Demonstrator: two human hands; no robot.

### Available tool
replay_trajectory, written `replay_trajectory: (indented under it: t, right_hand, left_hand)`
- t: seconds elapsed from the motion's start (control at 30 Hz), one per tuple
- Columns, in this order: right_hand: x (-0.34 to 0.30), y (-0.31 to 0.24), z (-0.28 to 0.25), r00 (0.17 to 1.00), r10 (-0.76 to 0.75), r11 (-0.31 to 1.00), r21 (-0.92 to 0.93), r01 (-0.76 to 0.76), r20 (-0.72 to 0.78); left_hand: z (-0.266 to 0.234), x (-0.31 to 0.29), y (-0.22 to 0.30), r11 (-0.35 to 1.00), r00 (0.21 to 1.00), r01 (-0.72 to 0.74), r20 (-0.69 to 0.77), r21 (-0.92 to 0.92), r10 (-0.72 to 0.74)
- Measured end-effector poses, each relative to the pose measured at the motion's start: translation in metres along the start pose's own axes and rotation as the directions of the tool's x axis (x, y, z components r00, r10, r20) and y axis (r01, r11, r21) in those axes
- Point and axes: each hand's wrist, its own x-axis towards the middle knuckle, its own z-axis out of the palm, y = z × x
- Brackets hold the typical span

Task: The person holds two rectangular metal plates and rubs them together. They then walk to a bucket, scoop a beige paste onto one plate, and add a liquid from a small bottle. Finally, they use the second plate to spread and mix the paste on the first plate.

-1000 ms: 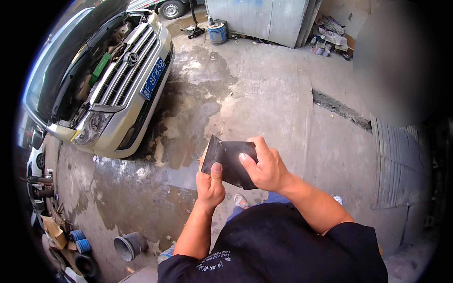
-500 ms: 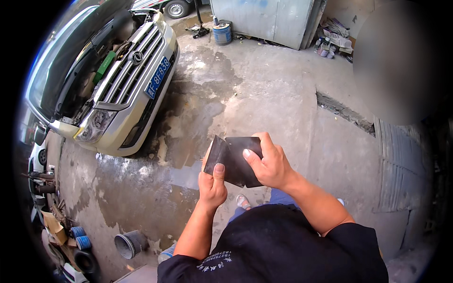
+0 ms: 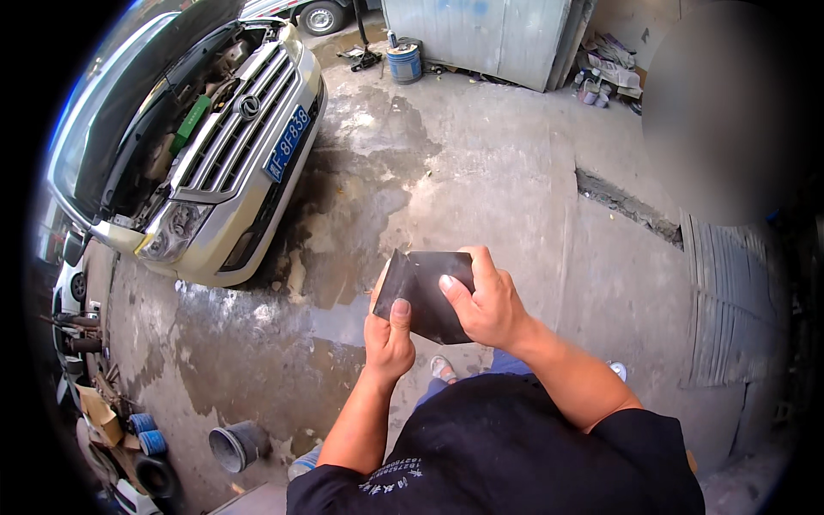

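Held between both hands in front of my body is a dark, matte sheet of sandpaper (image 3: 433,296), creased into two panels with a V-shaped gap at its upper edge. My left hand (image 3: 392,330) is closed on the left panel, thumb pressed on its face and fingers behind it. On the other panel, my right hand (image 3: 489,300) pinches the right side, thumb lying on the front and the other fingers hidden behind. The left panel tilts up toward the fold. Whether the sheet is partly torn along the crease, I cannot tell.
A pale van (image 3: 249,172) with its hood raised stands at the left. A grey bucket (image 3: 239,445) is at lower left, near cartons and tires. A blue pail (image 3: 403,64) stands by a metal panel (image 3: 481,43). At right, a floor trench (image 3: 627,204) meets slatted covers (image 3: 734,296).
My right hand has shifted slightly left and down, bringing the two panels closer at the lower edge. Both hands keep their grip on the sandpaper.
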Motion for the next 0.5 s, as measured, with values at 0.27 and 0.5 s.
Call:
replay_trajectory:
  t: [0.27,0.5]
  right_hand:
    - [-0.005,0.004,-0.001,0.997,0.081,0.997,0.016,-0.080,-0.008]
    - [-0.018,-0.005,0.010,1.000,0.006,0.999,0.032,-0.006,-0.011]
  left_hand:
    - [-0.002,0.000,-0.005,1.000,1.000,-0.001,0.020,-0.029,0.001]
    - [0.001,-0.001,-0.001,0.986,0.998,0.064,0.004,-0.155,-0.064]
